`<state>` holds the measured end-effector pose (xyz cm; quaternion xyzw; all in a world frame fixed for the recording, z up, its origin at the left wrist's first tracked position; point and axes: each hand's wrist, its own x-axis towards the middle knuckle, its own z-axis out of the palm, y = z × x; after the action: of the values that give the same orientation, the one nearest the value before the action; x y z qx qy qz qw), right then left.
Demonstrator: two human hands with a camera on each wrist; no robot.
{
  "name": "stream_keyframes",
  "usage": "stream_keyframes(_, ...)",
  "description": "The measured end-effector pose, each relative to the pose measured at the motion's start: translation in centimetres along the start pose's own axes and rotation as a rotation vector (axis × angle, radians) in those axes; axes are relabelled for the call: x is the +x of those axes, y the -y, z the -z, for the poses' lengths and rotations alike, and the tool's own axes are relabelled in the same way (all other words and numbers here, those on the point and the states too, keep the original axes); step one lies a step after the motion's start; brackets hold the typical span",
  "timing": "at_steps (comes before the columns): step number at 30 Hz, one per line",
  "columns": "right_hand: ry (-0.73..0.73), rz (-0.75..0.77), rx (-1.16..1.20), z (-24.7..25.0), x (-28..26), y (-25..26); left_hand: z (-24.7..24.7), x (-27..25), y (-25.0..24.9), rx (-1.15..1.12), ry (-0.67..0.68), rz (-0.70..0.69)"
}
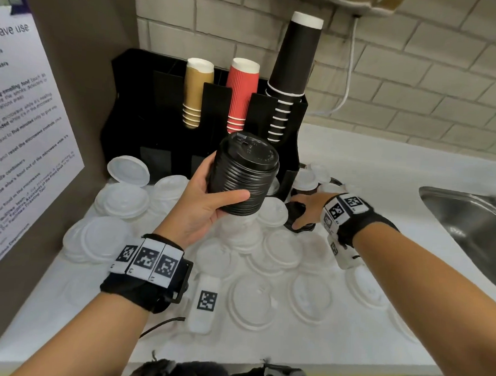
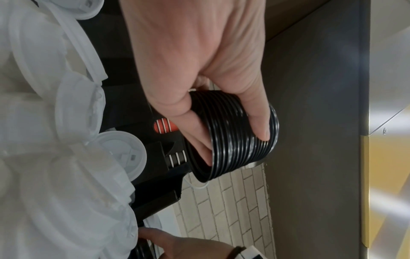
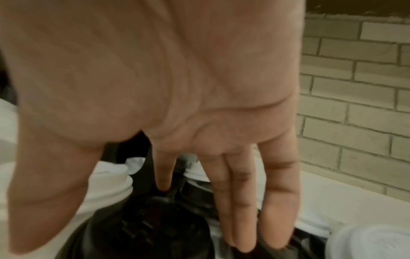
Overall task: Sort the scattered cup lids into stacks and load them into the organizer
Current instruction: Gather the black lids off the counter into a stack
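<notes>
My left hand grips a tall stack of black lids in the air in front of the black organizer. The thumb lies across the stack's side and the fingers wrap behind it; the stack shows the same way in the left wrist view. My right hand reaches down to a few black lids on the counter beside the organizer's right end. Its fingers are straight and touch a black lid, the thumb spread wide. Many white lids lie scattered over the white counter.
The organizer holds tan cups, red cups and a tall pile of black cups. A steel sink lies at the right. A wall with a printed notice closes the left side, and a tiled wall stands behind.
</notes>
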<state>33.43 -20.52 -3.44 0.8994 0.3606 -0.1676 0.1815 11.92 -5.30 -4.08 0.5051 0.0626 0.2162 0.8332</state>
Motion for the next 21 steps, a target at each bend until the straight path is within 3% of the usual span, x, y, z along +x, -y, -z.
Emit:
stream_keyframes(8,0.006,-0.045,0.079,-1.5,1.8,-0.1,-0.7,0.6,0.3,0.011,-0.021,-0.021)
stream_keyframes(13,-0.012,-0.033,0.152,0.8,0.2,-1.8,-1.1,0.8,0.6,0.004,-0.035,-0.031)
stream_keyframes(18,-0.035,0.042,0.533,3.5,-3.1,-3.6,-1.8,0.9,1.1,-0.005,-0.041,-0.032)
stream_keyframes(21,-0.200,0.165,0.843,4.3,-5.6,-3.1,-2.3,1.0,1.6,-0.010,-0.029,-0.024)
